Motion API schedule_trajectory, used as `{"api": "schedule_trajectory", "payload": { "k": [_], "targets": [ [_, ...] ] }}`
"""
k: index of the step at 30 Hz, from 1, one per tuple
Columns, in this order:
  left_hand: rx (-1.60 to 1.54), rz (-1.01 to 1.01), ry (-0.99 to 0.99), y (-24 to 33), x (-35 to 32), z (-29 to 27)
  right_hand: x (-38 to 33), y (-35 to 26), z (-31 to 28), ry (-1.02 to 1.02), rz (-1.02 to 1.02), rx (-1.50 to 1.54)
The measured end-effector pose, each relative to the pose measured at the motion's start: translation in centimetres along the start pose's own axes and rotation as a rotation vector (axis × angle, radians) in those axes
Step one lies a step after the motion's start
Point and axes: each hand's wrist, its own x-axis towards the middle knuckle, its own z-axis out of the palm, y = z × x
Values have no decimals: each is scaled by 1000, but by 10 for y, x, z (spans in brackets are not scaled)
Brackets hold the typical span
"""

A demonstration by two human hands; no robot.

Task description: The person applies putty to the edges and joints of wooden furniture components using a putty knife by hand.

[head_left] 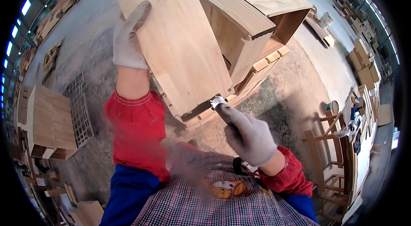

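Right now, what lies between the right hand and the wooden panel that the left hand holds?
A small whitish piece, at the fingertips of the right hand, shows there in the head view; its material is unclear.

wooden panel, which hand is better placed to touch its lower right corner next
Probably the right hand: it holds a whitish piece near that corner; the left hand holds the panel by its left edge, farther up.

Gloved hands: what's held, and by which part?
The left hand holds the wooden panel by its left edge; the right hand seems to pinch a whitish thing, part unclear.
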Motion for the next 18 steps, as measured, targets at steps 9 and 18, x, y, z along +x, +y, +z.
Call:
{"api": "schedule_trajectory", "payload": {
  "k": [9, 18],
  "targets": [
    [34, -2, 31, 4, -4, 4, -1, -6, 0, -25, 84, 97],
    [105, 20, 45, 3, -2, -3, -4, 1, 0, 39, 32, 134]
  ]
}}
